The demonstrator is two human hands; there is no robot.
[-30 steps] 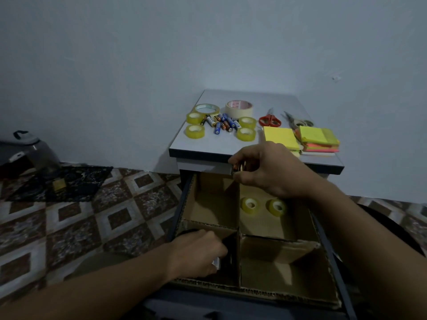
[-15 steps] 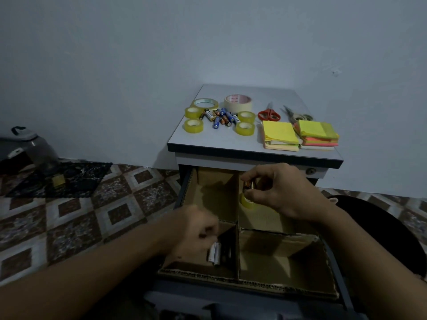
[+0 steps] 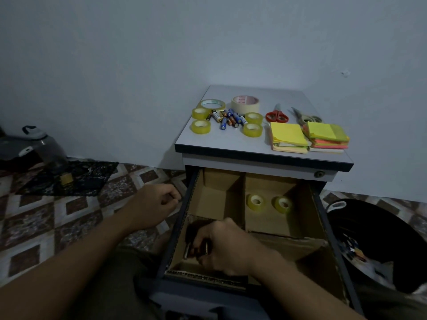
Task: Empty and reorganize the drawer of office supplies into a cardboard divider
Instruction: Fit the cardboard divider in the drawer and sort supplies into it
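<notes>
The open drawer holds a cardboard divider [image 3: 242,195] with four compartments. My right hand [image 3: 221,245] reaches into the near-left compartment, its fingers curled round batteries [image 3: 187,250] that lie there. My left hand [image 3: 157,204] hovers outside the drawer's left side over the floor, fingers curled, with nothing seen in it. Two small yellow tape rolls [image 3: 254,200] stand in the far-right compartment. On the cabinet top [image 3: 221,144] lie more batteries [image 3: 227,117], several tape rolls [image 3: 201,127], red scissors [image 3: 276,116], grey scissors [image 3: 302,117] and sticky-note stacks [image 3: 288,135].
A black bag [image 3: 374,239] with small items in it sits on the floor right of the drawer. At the far left a dark bottle [image 3: 44,146] stands by a dark patterned cloth [image 3: 69,179]. The floor is patterned tile; a wall rises behind the cabinet.
My right hand came down from the cabinet's front edge into the near-left compartment with batteries. My left hand pulled out of that compartment and moved left, outside the drawer.
</notes>
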